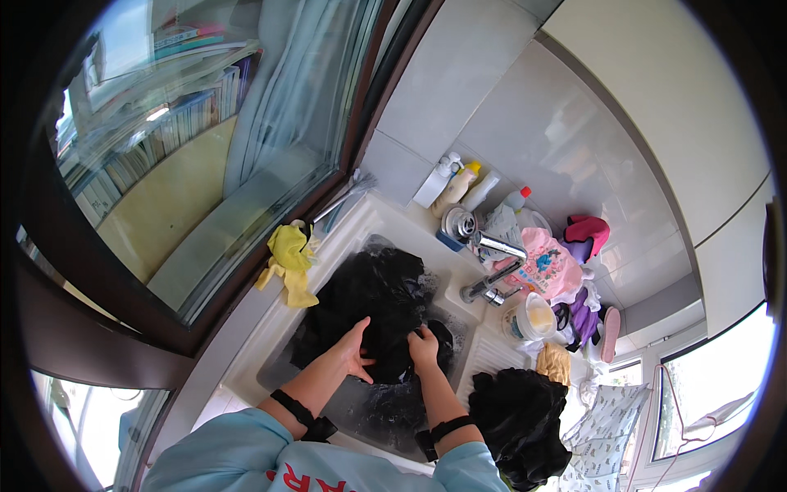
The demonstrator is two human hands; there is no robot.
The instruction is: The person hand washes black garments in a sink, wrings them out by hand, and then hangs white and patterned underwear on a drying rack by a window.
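Note:
A white laundry sink (246,353) in front of me holds cloudy, sudsy water. Black wet cloth (369,289) spreads through the basin, partly under the water and partly bunched above it. My left hand (358,352) rests against the cloth with its fingers apart, gripping nothing. On the basin's right side my right hand (424,348) has its fingers curled around a fold of the same cloth. Further black cloth lies just beyond that hand. The lower folds are hidden by murky water.
A chrome faucet (492,280) rises at the sink's right rim. Beside it stand a white tub (530,317) with a soap bar and several bottles (455,187). Yellow gloves (292,264) hang over the left edge. A black cloth pile (516,424) covers the ribbed washboard's near end.

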